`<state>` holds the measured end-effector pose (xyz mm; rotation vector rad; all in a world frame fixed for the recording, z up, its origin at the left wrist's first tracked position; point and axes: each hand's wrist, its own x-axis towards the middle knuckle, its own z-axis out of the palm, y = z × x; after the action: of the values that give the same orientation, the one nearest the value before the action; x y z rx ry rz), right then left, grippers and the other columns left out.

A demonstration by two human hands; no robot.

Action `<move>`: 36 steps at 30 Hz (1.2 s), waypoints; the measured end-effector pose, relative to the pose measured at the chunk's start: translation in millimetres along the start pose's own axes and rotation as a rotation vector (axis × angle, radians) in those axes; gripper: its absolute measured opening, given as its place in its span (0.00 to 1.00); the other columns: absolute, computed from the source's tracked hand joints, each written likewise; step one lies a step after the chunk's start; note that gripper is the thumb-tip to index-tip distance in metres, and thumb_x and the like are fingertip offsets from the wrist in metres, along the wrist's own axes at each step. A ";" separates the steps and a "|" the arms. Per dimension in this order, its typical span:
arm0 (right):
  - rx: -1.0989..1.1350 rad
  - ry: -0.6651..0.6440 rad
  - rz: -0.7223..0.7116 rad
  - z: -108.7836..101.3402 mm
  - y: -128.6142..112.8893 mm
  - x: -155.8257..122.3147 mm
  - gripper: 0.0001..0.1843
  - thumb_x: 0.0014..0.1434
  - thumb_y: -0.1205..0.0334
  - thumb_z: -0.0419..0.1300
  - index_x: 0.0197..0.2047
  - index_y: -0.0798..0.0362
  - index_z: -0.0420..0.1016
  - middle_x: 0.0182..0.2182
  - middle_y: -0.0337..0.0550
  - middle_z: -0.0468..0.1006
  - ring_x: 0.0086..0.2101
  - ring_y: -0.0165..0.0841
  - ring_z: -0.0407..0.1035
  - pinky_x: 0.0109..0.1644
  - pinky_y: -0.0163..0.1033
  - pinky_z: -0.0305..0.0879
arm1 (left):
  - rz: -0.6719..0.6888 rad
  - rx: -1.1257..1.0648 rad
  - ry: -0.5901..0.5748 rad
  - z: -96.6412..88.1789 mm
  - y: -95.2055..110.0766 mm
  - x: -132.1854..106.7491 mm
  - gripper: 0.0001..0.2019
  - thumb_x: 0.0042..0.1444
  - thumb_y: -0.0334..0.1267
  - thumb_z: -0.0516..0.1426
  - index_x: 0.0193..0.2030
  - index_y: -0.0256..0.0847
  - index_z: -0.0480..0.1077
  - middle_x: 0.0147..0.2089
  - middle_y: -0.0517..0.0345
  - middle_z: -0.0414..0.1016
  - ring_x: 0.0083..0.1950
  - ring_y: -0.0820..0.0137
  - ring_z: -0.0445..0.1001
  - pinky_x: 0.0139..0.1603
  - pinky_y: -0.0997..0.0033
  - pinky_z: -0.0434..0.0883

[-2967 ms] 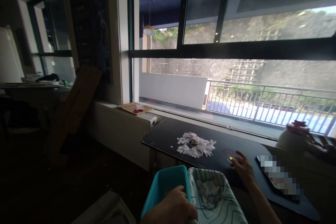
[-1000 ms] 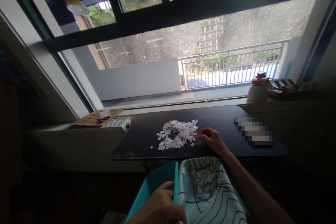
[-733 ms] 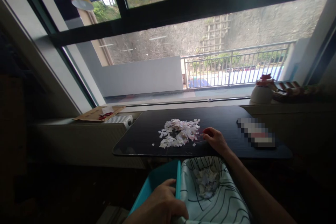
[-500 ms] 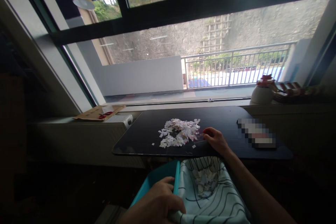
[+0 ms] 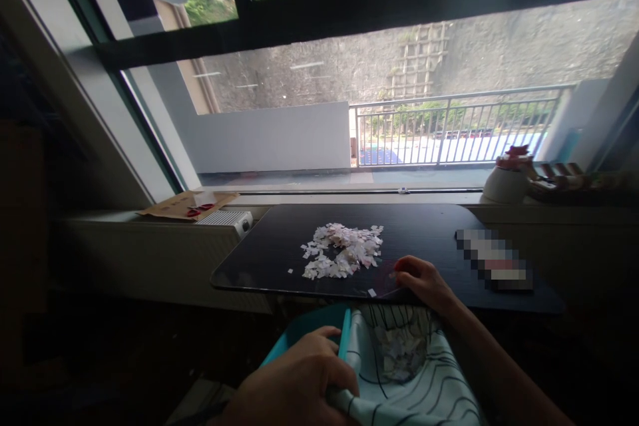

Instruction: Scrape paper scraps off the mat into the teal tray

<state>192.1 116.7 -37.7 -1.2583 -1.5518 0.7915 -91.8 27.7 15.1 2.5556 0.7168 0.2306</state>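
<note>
My left hand (image 5: 309, 373) is closed over the adjoining rims of a teal plastic bin (image 5: 284, 339) and a pale cloth with black lines (image 5: 424, 406). The cloth forms a pouch beside the bin, with white paper scraps (image 5: 402, 349) inside. Over the table's front edge, my right hand (image 5: 422, 279) pinches a thin, see-through reddish piece (image 5: 387, 277), whose exact kind I cannot make out. To its left lies a heap of small white paper scraps (image 5: 344, 249) on the dark table (image 5: 414, 223). A single scrap (image 5: 372, 293) lies apart near the front edge.
A blurred-out flat object (image 5: 494, 259) lies on the table's right. Behind stands a window with a sill holding a white jar (image 5: 505, 183). At left, red-handled scissors (image 5: 200, 209) rest on brown paper (image 5: 164, 206) above a radiator (image 5: 234, 221).
My right hand has moved slightly right and toward me, away from the heap, with the reddish piece. The bin and cloth pouch sit a little lower and further right in view.
</note>
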 end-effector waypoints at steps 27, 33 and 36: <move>-0.259 0.199 -0.095 2.1 3.0 30.7 0.13 0.56 0.54 0.59 0.39 0.50 0.78 0.32 0.45 0.83 0.33 0.40 0.76 0.40 0.44 0.69 | 0.105 0.301 -0.127 3.0 37.2 7.3 0.10 0.46 0.35 0.69 0.25 0.43 0.70 0.17 0.69 0.57 0.22 0.72 0.62 0.56 0.65 0.60; -0.336 0.154 -0.094 0.0 -1.1 23.5 0.10 0.54 0.56 0.59 0.36 0.50 0.78 0.30 0.43 0.83 0.31 0.39 0.76 0.37 0.42 0.69 | 0.108 0.166 -0.121 3.4 34.9 8.7 0.14 0.50 0.39 0.67 0.23 0.41 0.67 0.19 0.68 0.58 0.25 0.71 0.64 0.59 0.64 0.57; -0.349 0.138 -0.092 -1.8 -3.1 20.9 0.11 0.56 0.55 0.58 0.38 0.50 0.78 0.32 0.44 0.83 0.33 0.39 0.76 0.39 0.42 0.70 | 0.126 0.160 -0.131 3.0 38.5 10.2 0.14 0.49 0.39 0.67 0.23 0.41 0.66 0.18 0.68 0.54 0.24 0.71 0.62 0.58 0.62 0.57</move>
<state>192.4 135.9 -28.6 -1.4462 -1.6676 0.3749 -65.1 2.9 31.5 2.7418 0.5452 0.0477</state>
